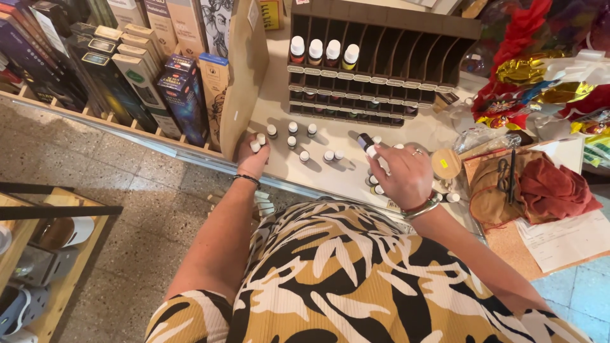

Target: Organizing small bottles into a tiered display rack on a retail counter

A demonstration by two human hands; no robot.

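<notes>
Right hand: the right hand [406, 174], ringed and braceleted, pinches a small dark bottle [365, 141] by its white cap between thumb and forefinger, lifting it just above the table [346, 174].
Left hand: the left hand [253, 157] is curled around two white-capped bottles [258, 141] at the table's left edge, beside an upright cardboard divider [244, 70].
Near the hands: more small white-capped vials [311, 143] stand loose on the white table between the two hands, several tucked under the right hand.
Right of the table: a round wooden lid [446, 164] lies just beside the right hand; a brown bag with a rust-red cloth [553, 187] rests on papers further right.
Behind: a dark wooden rack [381, 63] of slanted slots holds four bottles [324, 52] in its top row.
Far left: boxed incense packs [146, 70] stand in a row on a shelf.
</notes>
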